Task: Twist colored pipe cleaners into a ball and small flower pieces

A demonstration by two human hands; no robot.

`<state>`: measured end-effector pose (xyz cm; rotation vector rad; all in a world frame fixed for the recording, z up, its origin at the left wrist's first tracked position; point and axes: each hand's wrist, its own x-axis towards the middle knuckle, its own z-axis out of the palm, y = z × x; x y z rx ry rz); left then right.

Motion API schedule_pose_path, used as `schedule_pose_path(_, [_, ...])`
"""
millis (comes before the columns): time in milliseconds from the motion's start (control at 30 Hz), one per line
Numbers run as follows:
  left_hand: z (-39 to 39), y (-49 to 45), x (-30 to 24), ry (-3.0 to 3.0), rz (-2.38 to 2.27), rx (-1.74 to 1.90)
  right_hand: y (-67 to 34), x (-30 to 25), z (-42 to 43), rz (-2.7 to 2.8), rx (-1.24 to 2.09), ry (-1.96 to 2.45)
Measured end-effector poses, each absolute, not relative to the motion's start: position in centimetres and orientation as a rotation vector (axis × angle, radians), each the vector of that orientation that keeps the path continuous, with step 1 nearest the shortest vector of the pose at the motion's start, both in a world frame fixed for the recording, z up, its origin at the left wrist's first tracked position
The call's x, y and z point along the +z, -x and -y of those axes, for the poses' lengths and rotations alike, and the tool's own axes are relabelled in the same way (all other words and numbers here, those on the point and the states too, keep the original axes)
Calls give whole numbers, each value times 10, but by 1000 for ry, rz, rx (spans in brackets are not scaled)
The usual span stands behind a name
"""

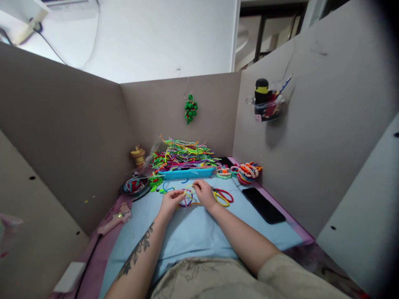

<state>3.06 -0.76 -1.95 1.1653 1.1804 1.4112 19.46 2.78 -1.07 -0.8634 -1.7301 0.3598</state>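
My left hand [172, 201] and my right hand [204, 193] are close together over the light blue work sheet [199, 232]. Both have their fingers pinched on a thin yellow pipe cleaner [189, 186] that bends between them. A ring of purple and other coloured pipe cleaners [186, 204] shows just below it; whether the two are joined is too small to tell. Scissors with red and yellow handles [227, 195] lie beside my right hand. Left of my left hand are a bent blue pipe cleaner [167, 187] and small green pieces.
Behind my hands stands a blue tray [187, 174] heaped with colourful pipe cleaners [183, 153]. A black phone [263, 205] and striped pipe-cleaner figures [247, 172] lie right. A pink glue gun [115, 220] with a cord and a dark round dish [135, 185] are left. Grey panels [181, 87] enclose the table.
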Motion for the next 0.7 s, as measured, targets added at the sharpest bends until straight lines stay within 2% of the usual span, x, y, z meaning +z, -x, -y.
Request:
schedule_pose_path(133, [8,-30,-18,-1119,-1113,1403,-190,-15,-28,1742,421,836])
schedule_pose_path(333, [6,-28,-19,-1090,-1096,1427,-184,-18,-24,1754,729,812])
schedule_pose_path(700, [6,-30,-18,-1148,-1111,1496,-180,-19,-28,1677,1056,687])
